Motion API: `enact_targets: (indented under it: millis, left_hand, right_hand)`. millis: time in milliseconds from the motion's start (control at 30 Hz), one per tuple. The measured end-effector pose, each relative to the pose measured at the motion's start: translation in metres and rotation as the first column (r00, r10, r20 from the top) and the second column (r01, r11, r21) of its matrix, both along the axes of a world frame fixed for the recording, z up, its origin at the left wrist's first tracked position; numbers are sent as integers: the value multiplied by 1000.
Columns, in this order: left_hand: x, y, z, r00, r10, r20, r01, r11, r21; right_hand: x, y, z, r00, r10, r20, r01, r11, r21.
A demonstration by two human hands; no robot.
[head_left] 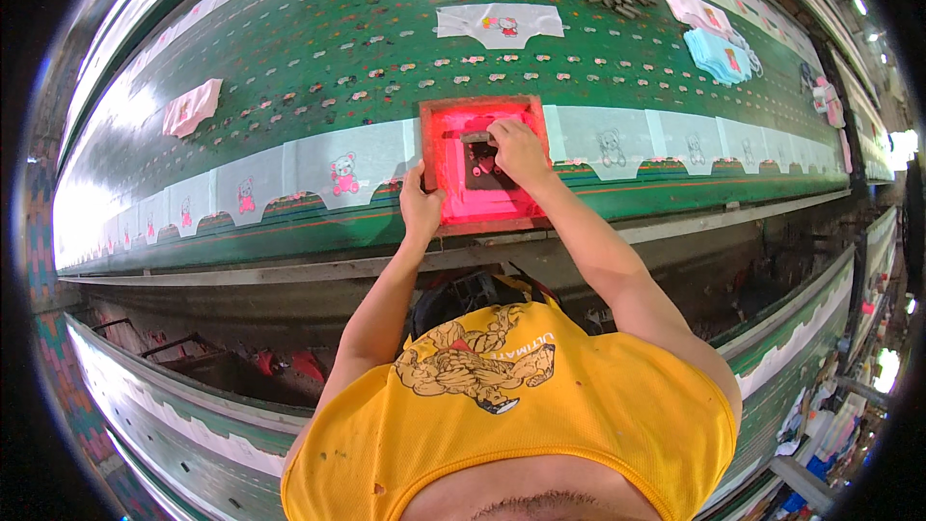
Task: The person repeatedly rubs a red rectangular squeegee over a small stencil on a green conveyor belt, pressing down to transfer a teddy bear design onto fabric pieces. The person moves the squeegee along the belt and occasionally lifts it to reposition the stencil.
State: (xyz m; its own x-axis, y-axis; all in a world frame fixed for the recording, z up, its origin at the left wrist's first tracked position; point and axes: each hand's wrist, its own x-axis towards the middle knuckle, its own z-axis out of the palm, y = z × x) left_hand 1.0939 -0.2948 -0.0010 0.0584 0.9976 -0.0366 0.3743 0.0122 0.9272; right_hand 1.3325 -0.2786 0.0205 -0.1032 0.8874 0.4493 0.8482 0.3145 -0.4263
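One squeegee (476,138), partly behind right hand (519,149)

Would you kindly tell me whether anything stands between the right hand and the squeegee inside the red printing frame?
Nothing visible does: the right hand grips the squeegee directly, inside the red printing frame. The left hand holds the frame's left edge.
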Motion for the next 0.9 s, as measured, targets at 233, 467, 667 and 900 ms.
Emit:
enact_targets:
  millis: [233, 467, 667, 900]
  left_hand:
    - [-1, 3, -25, 998, -15, 61, 11, 998, 65]
    - [-4, 2, -34, 1000, -4, 28, 2, 997, 79]
    - [-3, 5, -31, 999, -24, 21, 23, 999, 35]
    - [-2, 5, -29, 999, -28, 34, 25, 997, 70]
  right_hand:
    - [8, 26, 3, 999, -5, -47, 4, 1000, -31]
    - [-25, -74, 7, 999, 36, 4, -36, 999, -16]
    - [-26, -100, 11, 1000, -7, 8, 7, 996, -92]
    - [-35, -136, 18, 1000, 9, 7, -9, 993, -118]
